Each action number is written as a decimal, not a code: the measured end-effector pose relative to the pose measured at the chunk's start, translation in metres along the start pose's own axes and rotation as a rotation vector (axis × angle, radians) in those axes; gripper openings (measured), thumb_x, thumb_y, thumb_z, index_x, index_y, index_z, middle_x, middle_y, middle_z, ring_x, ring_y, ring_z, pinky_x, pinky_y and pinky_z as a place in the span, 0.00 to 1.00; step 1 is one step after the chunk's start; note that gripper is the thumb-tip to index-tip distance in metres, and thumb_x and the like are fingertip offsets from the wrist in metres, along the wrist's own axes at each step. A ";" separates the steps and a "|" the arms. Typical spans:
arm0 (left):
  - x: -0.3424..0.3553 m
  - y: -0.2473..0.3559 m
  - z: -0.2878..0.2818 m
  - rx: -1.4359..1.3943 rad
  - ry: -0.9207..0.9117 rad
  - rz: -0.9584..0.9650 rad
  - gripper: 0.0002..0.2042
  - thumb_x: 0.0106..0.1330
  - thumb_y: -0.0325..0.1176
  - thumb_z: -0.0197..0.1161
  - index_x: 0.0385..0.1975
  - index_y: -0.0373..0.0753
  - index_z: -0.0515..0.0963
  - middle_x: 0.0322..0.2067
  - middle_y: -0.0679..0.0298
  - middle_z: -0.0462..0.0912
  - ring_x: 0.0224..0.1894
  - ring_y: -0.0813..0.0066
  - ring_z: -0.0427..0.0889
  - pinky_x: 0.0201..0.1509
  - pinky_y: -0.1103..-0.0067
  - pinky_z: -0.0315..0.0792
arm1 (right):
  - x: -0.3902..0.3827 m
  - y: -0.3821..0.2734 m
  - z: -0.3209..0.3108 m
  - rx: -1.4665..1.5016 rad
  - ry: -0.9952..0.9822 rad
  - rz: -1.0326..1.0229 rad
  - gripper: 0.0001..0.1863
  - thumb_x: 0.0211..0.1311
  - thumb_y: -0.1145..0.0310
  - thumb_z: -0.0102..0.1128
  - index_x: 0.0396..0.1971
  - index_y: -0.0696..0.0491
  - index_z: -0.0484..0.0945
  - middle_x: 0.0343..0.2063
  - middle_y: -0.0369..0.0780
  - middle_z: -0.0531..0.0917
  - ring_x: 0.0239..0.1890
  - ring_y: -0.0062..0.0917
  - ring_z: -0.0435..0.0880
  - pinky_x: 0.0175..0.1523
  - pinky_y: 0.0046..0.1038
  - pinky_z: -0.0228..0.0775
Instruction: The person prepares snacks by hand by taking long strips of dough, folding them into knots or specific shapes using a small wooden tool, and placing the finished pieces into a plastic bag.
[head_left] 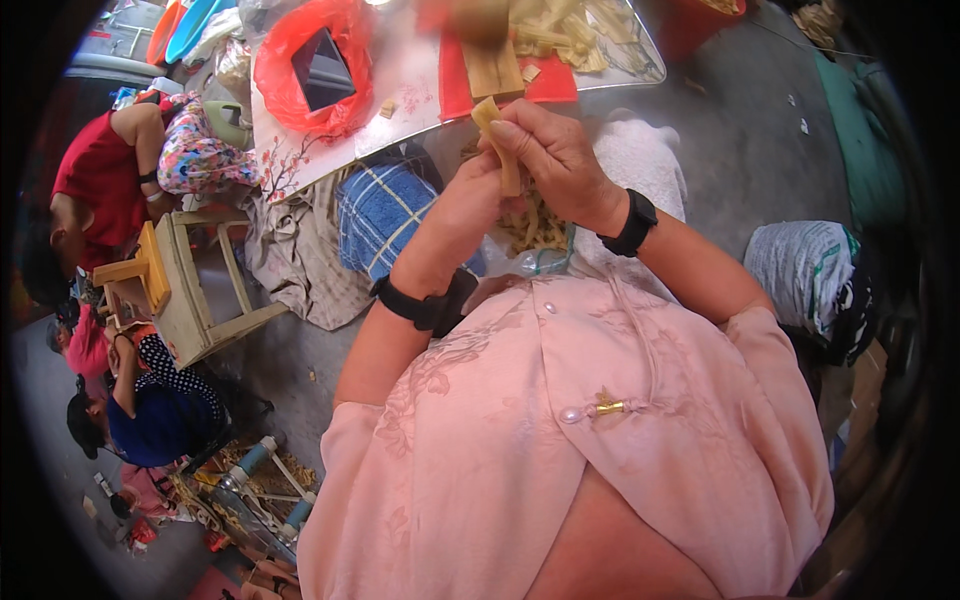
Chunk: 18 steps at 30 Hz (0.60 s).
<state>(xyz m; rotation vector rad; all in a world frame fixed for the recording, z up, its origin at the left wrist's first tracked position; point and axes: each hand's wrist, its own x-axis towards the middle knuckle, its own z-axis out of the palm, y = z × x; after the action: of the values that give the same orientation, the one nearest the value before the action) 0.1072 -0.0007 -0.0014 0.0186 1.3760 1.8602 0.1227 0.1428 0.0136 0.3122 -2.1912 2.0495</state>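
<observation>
Both hands grip one strip [497, 140], held up over the lap, just short of the bench [400, 90]. Right hand [555, 160] is closed around its top, left hand [470, 195] pinches lower down. Risk: it's thin, opposing pulls could snap it; a slip drops it into the pile [535, 225] below.

A white table [420, 95] carries a red bag [300, 75], red tray [455, 85] and pale strips [560, 35].

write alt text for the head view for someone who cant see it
Both hands, the left hand and right hand, hold a tan strip upright above a heap of similar strips in the lap. Ahead is a table with a red bag; other people sit at left.
</observation>
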 end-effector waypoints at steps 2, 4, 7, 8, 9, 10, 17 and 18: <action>-0.005 0.006 0.005 0.497 0.142 0.290 0.08 0.65 0.31 0.49 0.36 0.36 0.74 0.31 0.63 0.76 0.32 0.69 0.75 0.38 0.76 0.70 | 0.002 0.008 -0.003 -0.102 0.004 -0.057 0.12 0.67 0.64 0.49 0.31 0.59 0.73 0.22 0.33 0.74 0.26 0.15 0.70 0.31 0.20 0.63; -0.004 0.008 0.003 1.001 0.361 0.796 0.11 0.59 0.26 0.50 0.41 0.35 0.73 0.32 0.55 0.75 0.35 0.56 0.75 0.40 0.72 0.69 | 0.001 0.024 -0.006 0.020 0.085 -0.008 0.13 0.68 0.63 0.47 0.30 0.57 0.72 0.21 0.34 0.74 0.20 0.16 0.70 0.27 0.19 0.63; -0.009 0.019 0.007 0.829 0.512 1.000 0.11 0.58 0.21 0.52 0.41 0.36 0.73 0.31 0.55 0.75 0.36 0.57 0.75 0.41 0.72 0.69 | 0.003 -0.005 -0.005 0.584 -0.082 0.404 0.12 0.68 0.62 0.46 0.30 0.54 0.72 0.19 0.34 0.74 0.15 0.16 0.69 0.22 0.18 0.62; -0.010 0.025 0.009 0.833 0.488 1.064 0.12 0.58 0.19 0.52 0.42 0.36 0.73 0.31 0.56 0.74 0.36 0.58 0.74 0.41 0.73 0.69 | 0.003 -0.020 -0.007 0.583 -0.079 0.404 0.12 0.68 0.62 0.46 0.30 0.54 0.72 0.19 0.34 0.74 0.15 0.16 0.69 0.22 0.18 0.62; -0.012 0.030 0.010 0.836 0.491 1.064 0.12 0.58 0.19 0.52 0.42 0.36 0.73 0.31 0.56 0.74 0.36 0.58 0.74 0.41 0.73 0.69 | 0.004 -0.037 -0.007 0.776 -0.190 0.505 0.12 0.67 0.61 0.46 0.30 0.53 0.72 0.19 0.33 0.73 0.14 0.15 0.69 0.21 0.18 0.62; -0.014 0.035 0.011 0.828 0.467 1.145 0.11 0.58 0.19 0.52 0.41 0.36 0.73 0.31 0.56 0.74 0.35 0.59 0.74 0.40 0.73 0.68 | 0.005 -0.044 -0.006 0.967 -0.303 0.605 0.11 0.67 0.61 0.46 0.30 0.52 0.71 0.18 0.33 0.73 0.13 0.13 0.68 0.19 0.18 0.62; -0.009 0.036 0.003 0.871 0.401 0.911 0.05 0.63 0.25 0.50 0.35 0.34 0.71 0.32 0.58 0.74 0.36 0.65 0.74 0.41 0.76 0.67 | 0.000 -0.032 -0.009 -0.503 -0.031 -0.366 0.11 0.66 0.63 0.50 0.31 0.56 0.71 0.19 0.40 0.75 0.20 0.26 0.75 0.25 0.27 0.64; -0.009 0.034 0.002 0.697 0.329 0.743 0.05 0.64 0.26 0.49 0.34 0.34 0.71 0.33 0.60 0.75 0.37 0.69 0.74 0.42 0.78 0.67 | 0.000 -0.034 -0.011 -0.453 -0.032 -0.324 0.10 0.64 0.64 0.53 0.31 0.56 0.72 0.21 0.42 0.76 0.22 0.31 0.77 0.28 0.28 0.66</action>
<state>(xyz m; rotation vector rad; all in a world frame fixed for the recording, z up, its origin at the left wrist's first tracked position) 0.0944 -0.0071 0.0311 0.6836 2.4323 1.8752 0.1304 0.1514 0.0473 0.5990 -2.3540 1.3507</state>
